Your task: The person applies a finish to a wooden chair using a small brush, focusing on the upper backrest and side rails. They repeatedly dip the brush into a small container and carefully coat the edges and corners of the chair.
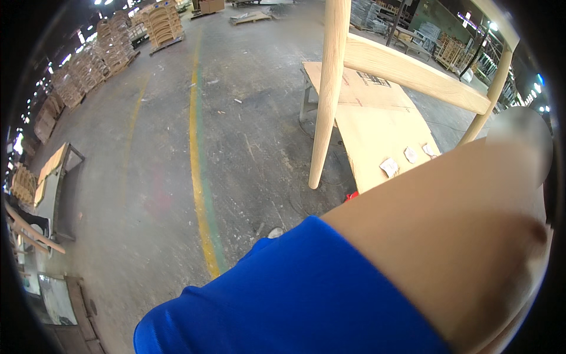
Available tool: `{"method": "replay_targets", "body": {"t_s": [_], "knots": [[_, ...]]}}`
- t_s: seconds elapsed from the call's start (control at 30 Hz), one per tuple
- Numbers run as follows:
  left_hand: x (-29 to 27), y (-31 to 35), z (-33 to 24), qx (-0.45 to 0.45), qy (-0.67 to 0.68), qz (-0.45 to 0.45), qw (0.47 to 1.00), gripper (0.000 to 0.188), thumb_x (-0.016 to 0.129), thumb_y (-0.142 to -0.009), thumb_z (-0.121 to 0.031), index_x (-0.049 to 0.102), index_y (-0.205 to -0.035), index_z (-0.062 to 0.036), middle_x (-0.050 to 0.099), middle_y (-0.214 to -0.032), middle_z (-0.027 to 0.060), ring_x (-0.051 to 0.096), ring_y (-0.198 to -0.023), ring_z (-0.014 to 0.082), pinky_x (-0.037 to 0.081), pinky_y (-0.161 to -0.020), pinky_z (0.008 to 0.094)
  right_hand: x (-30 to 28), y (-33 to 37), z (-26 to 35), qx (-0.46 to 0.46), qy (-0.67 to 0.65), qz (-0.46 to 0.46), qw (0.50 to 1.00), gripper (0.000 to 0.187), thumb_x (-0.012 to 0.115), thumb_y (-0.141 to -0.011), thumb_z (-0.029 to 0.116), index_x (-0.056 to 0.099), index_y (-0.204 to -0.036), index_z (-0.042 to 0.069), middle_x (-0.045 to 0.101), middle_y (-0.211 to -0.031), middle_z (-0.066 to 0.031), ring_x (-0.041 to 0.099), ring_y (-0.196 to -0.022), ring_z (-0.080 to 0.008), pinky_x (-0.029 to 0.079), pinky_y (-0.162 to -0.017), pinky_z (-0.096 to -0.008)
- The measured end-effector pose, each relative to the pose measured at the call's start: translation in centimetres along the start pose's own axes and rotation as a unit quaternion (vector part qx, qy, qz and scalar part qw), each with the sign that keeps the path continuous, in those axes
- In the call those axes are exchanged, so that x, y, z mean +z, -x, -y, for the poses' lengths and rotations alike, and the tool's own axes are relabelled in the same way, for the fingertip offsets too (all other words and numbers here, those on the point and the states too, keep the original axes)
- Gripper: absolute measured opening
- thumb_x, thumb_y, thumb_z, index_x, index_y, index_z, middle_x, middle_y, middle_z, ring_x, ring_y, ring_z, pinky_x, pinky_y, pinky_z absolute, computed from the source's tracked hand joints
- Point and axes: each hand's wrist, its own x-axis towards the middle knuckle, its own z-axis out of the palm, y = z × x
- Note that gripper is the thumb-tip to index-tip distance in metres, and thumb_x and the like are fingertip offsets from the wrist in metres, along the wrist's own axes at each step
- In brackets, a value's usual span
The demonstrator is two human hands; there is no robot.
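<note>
A pale wooden frame with legs, like part of a chair, stands tilted at the upper right. Its near leg (330, 100) hangs in front of the bench edge, and a crossrail (413, 72) joins it to a farther leg (492, 88). My bare arm (430, 230), in a blue sleeve (295, 295), fills the lower right, very close. Its far end blurs at the right rim, near the frame's farther leg, and no fingers show. Neither my left hand nor my right hand can be made out, so any grip on the frame is hidden.
A bench topped with cardboard (377, 130) carries several small paper-like pieces (389, 167); something red (352, 195) shows beside it. A yellow line (194, 135) crosses the concrete floor. Stacked wooden parts (162, 26) stand far left, and another table (56, 177) at left.
</note>
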Motion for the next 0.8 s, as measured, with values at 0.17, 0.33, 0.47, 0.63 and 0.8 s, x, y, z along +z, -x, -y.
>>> {"method": "replay_targets", "body": {"t_s": [0.17,0.33,0.47,0.63,0.8], "knots": [[0.1,0.7,-0.2,-0.003,0.005,0.000,1.000,0.017,0.066,-0.096,-0.018,0.076,-0.101,-0.0049,0.075,-0.101,0.0116,0.072,-0.088,0.0291,0.057,-0.073,0.0404,0.2,-0.9,-0.2,0.007,0.005,0.003,1.000,0.028,0.063,-0.095,0.029,0.077,-0.100,0.004,0.074,-0.098,-0.0238,0.072,-0.097,-0.0418,0.055,-0.086,-0.0491],[-1.7,1.7,-0.2,-0.010,0.014,0.008,1.000,0.016,0.068,-0.096,-0.017,0.076,-0.102,-0.0049,0.075,-0.102,0.0107,0.071,-0.087,0.0275,0.056,-0.072,0.0388,0.0,-1.1,-0.4,0.022,0.008,0.004,1.000,0.029,0.064,-0.094,0.030,0.078,-0.102,0.005,0.074,-0.101,-0.0240,0.072,-0.099,-0.0418,0.056,-0.088,-0.0495],[-4.8,1.6,1.3,-0.023,0.012,0.036,0.999,0.015,0.069,-0.096,-0.017,0.076,-0.102,-0.0049,0.075,-0.102,0.0100,0.071,-0.086,0.0262,0.055,-0.071,0.0375,-0.2,-0.3,-1.1,0.043,0.003,-0.002,0.999,0.030,0.065,-0.094,0.031,0.078,-0.103,0.005,0.074,-0.103,-0.0242,0.072,-0.101,-0.0419,0.056,-0.089,-0.0499],[-8.4,-1.0,6.0,-0.076,0.073,0.142,0.984,0.014,0.070,-0.097,-0.016,0.076,-0.102,-0.0050,0.074,-0.103,0.0091,0.070,-0.084,0.0246,0.055,-0.070,0.0359,-0.4,2.0,-3.1,0.079,-0.020,-0.026,0.996,0.032,0.066,-0.093,0.032,0.078,-0.105,0.005,0.074,-0.105,-0.0244,0.071,-0.103,-0.0420,0.056,-0.091,-0.0503],[-10.5,1.0,8.3,-0.223,0.280,0.157,0.921,0.013,0.072,-0.097,-0.016,0.076,-0.103,-0.0050,0.074,-0.103,0.0082,0.070,-0.083,0.0230,0.054,-0.068,0.0342,-1.0,5.7,-5.7,0.138,-0.047,-0.063,0.987,0.033,0.067,-0.092,0.033,0.078,-0.107,0.005,0.074,-0.108,-0.0245,0.071,-0.106,-0.0421,0.056,-0.092,-0.0508]]}}
